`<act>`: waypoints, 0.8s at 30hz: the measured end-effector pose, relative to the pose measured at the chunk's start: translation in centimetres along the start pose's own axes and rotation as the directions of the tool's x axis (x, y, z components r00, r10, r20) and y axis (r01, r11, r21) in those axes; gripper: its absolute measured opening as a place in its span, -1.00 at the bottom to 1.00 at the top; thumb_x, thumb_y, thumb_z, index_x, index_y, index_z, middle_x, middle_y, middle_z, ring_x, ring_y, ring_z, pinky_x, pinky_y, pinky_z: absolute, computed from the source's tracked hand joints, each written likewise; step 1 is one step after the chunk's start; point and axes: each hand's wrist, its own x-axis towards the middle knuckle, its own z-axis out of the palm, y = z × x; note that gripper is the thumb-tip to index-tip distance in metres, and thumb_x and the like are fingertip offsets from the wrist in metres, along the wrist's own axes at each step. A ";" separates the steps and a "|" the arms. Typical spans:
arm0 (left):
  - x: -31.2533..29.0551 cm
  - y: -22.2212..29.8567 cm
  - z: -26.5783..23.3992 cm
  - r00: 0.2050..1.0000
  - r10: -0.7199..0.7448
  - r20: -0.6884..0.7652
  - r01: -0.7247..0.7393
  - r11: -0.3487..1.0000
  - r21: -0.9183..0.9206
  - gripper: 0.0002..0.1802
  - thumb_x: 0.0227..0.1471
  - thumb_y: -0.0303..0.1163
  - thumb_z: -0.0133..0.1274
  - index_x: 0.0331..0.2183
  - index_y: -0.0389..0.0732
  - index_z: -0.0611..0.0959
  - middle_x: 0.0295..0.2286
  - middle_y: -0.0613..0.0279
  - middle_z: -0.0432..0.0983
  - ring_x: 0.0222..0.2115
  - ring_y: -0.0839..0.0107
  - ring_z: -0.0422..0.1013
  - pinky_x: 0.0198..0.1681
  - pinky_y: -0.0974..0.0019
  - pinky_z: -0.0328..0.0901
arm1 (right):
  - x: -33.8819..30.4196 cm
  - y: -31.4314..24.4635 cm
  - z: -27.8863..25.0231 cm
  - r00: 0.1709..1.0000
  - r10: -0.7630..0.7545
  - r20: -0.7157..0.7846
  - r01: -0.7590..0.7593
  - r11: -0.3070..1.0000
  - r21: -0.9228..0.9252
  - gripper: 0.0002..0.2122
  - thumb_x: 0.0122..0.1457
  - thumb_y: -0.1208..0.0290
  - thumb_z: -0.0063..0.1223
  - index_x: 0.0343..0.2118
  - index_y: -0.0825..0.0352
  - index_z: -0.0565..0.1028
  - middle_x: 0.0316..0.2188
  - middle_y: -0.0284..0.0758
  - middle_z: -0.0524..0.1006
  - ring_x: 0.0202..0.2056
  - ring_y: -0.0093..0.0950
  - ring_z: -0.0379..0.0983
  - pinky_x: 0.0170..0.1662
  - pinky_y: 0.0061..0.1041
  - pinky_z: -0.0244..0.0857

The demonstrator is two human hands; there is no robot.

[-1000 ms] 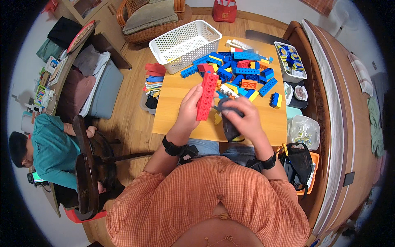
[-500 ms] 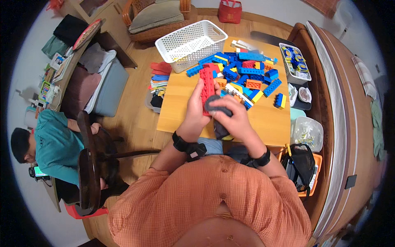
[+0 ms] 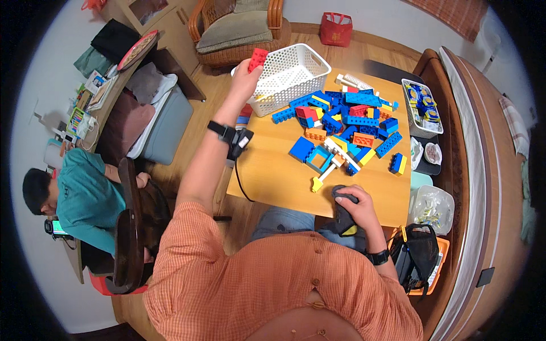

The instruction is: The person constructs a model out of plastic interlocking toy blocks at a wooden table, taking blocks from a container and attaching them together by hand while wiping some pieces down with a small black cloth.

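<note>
My left hand (image 3: 243, 85) reaches out over the left end of a white perforated basket (image 3: 284, 101), its fingers closed on a long red building brick (image 3: 258, 59). Part of the brick is hidden in the grip. Close to the table's front edge, my right hand (image 3: 360, 209) grips a dark grey cloth (image 3: 343, 218) with a bit of yellow at its lower end. Many building bricks, mostly blue, lie heaped beyond it, including an orange brick (image 3: 364, 140) and a light blue open frame (image 3: 319, 159).
The wooden table (image 3: 267, 165) stands before my lap. At its right are a basket of blue and yellow packets (image 3: 422, 108) and a clear plastic tub (image 3: 433, 207). Someone in a teal shirt (image 3: 85, 184) sits at the left. An armchair (image 3: 236, 31) stands beyond the table.
My left hand has carried the red brick away from my right hand, up and left to the basket. The right hand has moved right and nearer me with the cloth.
</note>
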 end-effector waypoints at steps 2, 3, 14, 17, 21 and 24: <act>2.3 -1.2 0.5 0.989 -0.005 0.148 -0.041 0.950 0.310 -0.63 0.08 -0.26 0.08 -0.14 -0.31 0.61 -0.24 -0.05 0.59 -0.17 0.07 0.50 -0.07 0.11 0.36 | -0.9 1.3 -0.3 0.992 0.115 -0.058 -0.111 0.992 0.060 -0.86 0.05 0.54 0.28 -0.29 0.37 0.62 -0.36 -0.32 0.53 -0.27 -0.44 0.49 -0.16 -0.51 0.35; 3.1 -2.0 0.9 0.961 -0.060 0.272 -0.114 0.806 0.580 -0.64 0.06 -0.24 0.08 -0.17 -0.28 0.64 -0.21 -0.11 0.58 -0.14 -0.01 0.49 -0.04 0.07 0.35 | -1.1 1.7 -0.3 0.989 0.139 -0.057 -0.134 0.987 0.085 -0.86 0.05 0.55 0.28 -0.30 0.38 0.61 -0.35 -0.32 0.52 -0.27 -0.44 0.49 -0.17 -0.51 0.35; 3.0 -7.4 5.1 0.920 -0.047 0.388 -0.224 0.751 0.621 -0.52 0.13 -0.14 0.01 -0.02 -0.26 0.61 -0.06 -0.12 0.53 -0.05 -0.02 0.46 0.05 0.08 0.32 | -0.7 3.3 -1.3 0.996 0.088 0.019 -0.090 0.990 0.113 -0.83 0.04 0.55 0.31 -0.27 0.37 0.61 -0.34 -0.31 0.54 -0.26 -0.44 0.49 -0.15 -0.49 0.36; 1.1 0.2 5.8 0.790 -0.268 0.551 -0.088 0.840 0.535 -0.46 0.14 -0.14 0.01 0.02 -0.35 0.56 0.00 -0.17 0.48 0.02 -0.04 0.39 0.11 0.11 0.27 | -0.6 3.0 -1.5 0.995 0.098 0.030 -0.100 0.989 0.112 -0.82 0.05 0.54 0.31 -0.26 0.37 0.61 -0.33 -0.31 0.54 -0.25 -0.44 0.49 -0.14 -0.48 0.36; -3.8 -0.1 6.9 0.870 0.407 0.278 -0.488 0.791 0.369 -0.67 0.08 -0.27 0.11 -0.22 -0.35 0.63 -0.21 -0.12 0.55 -0.14 -0.08 0.44 -0.01 0.03 0.32 | -0.2 2.8 -1.6 0.995 0.088 0.048 -0.093 0.990 0.102 -0.83 0.06 0.54 0.30 -0.26 0.38 0.61 -0.33 -0.31 0.55 -0.26 -0.45 0.50 -0.14 -0.48 0.36; -7.3 -0.4 7.1 0.851 0.437 0.289 -0.505 0.833 0.226 -0.72 0.01 -0.41 0.15 -0.22 -0.35 0.60 -0.25 -0.09 0.54 -0.16 -0.06 0.44 -0.05 0.03 0.33 | -0.4 2.3 -1.4 0.991 0.124 0.045 -0.129 0.982 0.138 -0.83 0.06 0.54 0.29 -0.26 0.38 0.61 -0.33 -0.32 0.54 -0.26 -0.47 0.49 -0.15 -0.51 0.36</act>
